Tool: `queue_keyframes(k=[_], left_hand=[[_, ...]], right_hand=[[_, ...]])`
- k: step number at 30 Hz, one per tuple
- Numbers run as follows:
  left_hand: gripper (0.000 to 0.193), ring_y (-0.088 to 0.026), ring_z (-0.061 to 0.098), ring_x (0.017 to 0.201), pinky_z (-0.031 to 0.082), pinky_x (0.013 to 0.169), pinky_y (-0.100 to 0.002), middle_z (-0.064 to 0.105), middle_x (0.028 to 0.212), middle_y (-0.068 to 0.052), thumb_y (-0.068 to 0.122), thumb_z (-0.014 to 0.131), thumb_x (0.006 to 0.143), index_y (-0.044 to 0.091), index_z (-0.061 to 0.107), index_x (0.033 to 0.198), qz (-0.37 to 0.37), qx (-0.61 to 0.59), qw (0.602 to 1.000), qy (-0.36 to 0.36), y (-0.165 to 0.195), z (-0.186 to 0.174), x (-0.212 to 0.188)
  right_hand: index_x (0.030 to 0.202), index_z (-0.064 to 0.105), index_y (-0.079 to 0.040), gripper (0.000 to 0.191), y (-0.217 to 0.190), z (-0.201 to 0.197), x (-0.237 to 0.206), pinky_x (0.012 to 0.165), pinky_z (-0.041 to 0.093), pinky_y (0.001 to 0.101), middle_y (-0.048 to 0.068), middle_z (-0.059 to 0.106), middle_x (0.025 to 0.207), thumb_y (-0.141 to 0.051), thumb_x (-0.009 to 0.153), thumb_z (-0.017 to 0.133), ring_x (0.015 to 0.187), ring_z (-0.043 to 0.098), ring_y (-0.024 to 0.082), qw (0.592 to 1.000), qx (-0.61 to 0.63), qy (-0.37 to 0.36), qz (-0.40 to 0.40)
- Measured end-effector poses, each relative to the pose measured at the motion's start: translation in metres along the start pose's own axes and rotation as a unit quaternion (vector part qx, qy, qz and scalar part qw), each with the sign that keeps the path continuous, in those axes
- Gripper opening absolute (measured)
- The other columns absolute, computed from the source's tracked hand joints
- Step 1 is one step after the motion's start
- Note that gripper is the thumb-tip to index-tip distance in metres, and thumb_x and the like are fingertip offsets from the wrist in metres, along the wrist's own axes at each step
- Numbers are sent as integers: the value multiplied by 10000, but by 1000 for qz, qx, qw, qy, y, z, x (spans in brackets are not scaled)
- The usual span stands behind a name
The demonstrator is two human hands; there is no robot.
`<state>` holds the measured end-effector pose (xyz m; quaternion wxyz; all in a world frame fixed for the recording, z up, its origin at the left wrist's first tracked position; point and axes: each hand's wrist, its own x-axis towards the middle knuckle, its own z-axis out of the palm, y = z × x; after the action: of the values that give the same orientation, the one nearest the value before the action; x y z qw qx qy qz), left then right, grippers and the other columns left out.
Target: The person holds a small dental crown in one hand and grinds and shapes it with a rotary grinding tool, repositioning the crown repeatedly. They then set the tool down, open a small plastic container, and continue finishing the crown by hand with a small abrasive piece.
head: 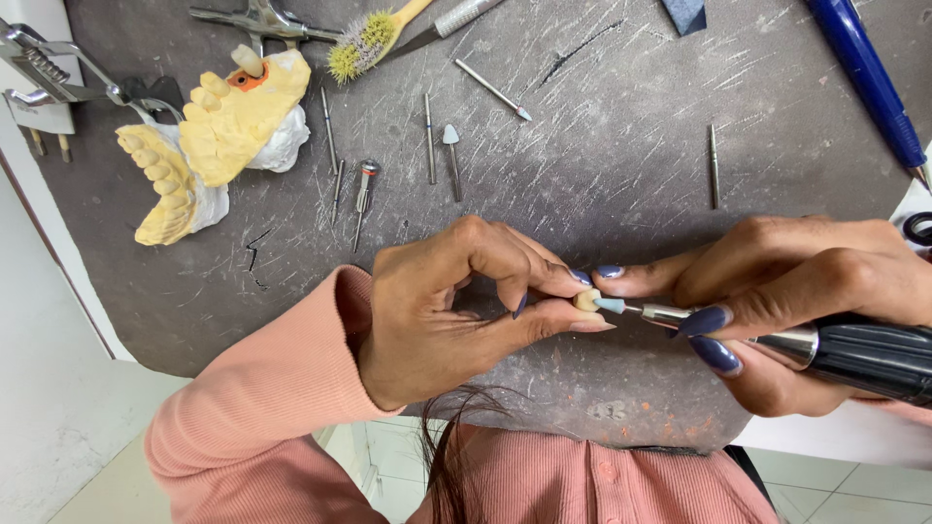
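Note:
My left hand (456, 301) pinches a small cream tooth crown (585, 300) between thumb and fingertips, just above the near edge of the dark scratched bench mat (602, 165). My right hand (806, 281) grips a black and silver rotary handpiece (854, 354), held almost level from the right. Its small pale blue tip (612, 306) touches the crown. Both hands meet at centre frame.
A yellow plaster dental model on a metal articulator (209, 141) sits at the far left. Several loose burs (429, 141) lie mid-mat, one more bur (714, 165) to the right. A small brush (369, 39) and metal pliers (257, 19) lie at the top, a blue pen (869, 82) top right.

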<state>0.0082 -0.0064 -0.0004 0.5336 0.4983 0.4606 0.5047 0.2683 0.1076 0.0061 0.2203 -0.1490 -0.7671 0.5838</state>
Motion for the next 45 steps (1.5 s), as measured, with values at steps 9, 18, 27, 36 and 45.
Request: queue_keyframes(k=[9,18,27,36,45], left_hand=[[376,-159,781,988,697,844,-264,681,875,-50,10,896,898,64,531,973,-4,1,1000,13,-2,2,0],[373,-169,782,995,697,847,-269,695,893,-53,13,893,901,66,528,960,19,4,1000,8,-1,1,0],[369,-174,776,1006,695,863,-277,682,902,-59,-2,889,908,61,531,968,22,0,1000,-1,0,1,0],[366,-174,778,995,697,849,-274,673,878,-52,-8,888,906,62,532,957,16,-3,1000,3,0,1,-1],[371,-171,778,990,692,839,-269,683,890,-60,3,890,903,64,528,949,23,6,1000,0,0,0,1]], right_hand=[[1048,524,-54,257,-3,-3,12,863,629,420,156,675,898,-38,853,691,1040,749,388,999,5,-41,10],[1071,539,-71,274,2,-1,1,895,627,442,96,650,882,8,851,682,1040,755,373,1000,25,-5,-5],[1062,587,-121,300,-2,3,0,932,663,435,96,668,871,3,830,731,1055,756,358,1000,-19,2,20],[1043,525,-67,281,-4,3,12,866,685,403,109,659,842,-5,851,721,1015,765,377,1000,-9,14,14],[1044,556,-30,261,3,-2,7,850,654,420,164,678,875,-44,859,741,947,799,304,997,49,-17,-52]])
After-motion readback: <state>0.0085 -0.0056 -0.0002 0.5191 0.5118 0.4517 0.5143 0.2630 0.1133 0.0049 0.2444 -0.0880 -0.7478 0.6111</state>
